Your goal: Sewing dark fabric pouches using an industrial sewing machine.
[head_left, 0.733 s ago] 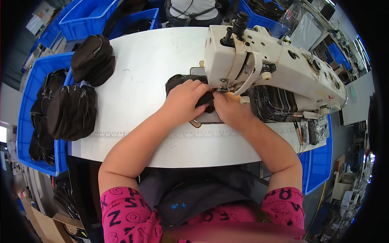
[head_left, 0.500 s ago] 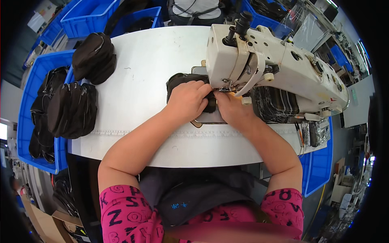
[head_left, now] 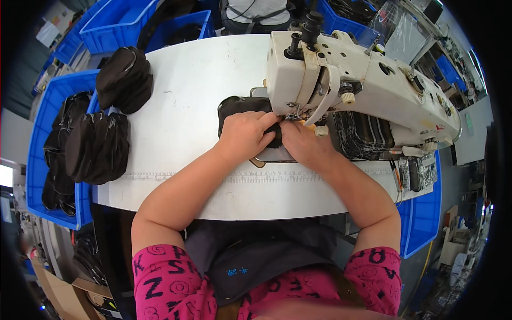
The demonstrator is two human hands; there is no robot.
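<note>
A black sewn fabric piece (head_left: 228,108), rounded at its corner, lies under the head of a white sewing machine (head_left: 362,74). My left hand (head_left: 245,133) rests on top of it with bent fingers, thumb and forefinger gripping the fabric left of the presser foot (head_left: 292,117). Close by on the right, my right hand (head_left: 308,145) is closed, its fingertips at the fabric edge just in front of the foot. The needle and the exact pinch are hidden by my fingers and the machine head.
Stacks of black fabric pieces (head_left: 98,146) lean over a blue bin (head_left: 33,176) at the left table edge. Striped dark pieces (head_left: 362,136) are piled under the machine arm. A ruler strip (head_left: 256,176) crosses the white table (head_left: 197,69). A person (head_left: 256,13) sits beyond.
The whole view has shifted slightly. Both hands stay on the fabric by the presser foot, with only tiny movement of the fingers.
</note>
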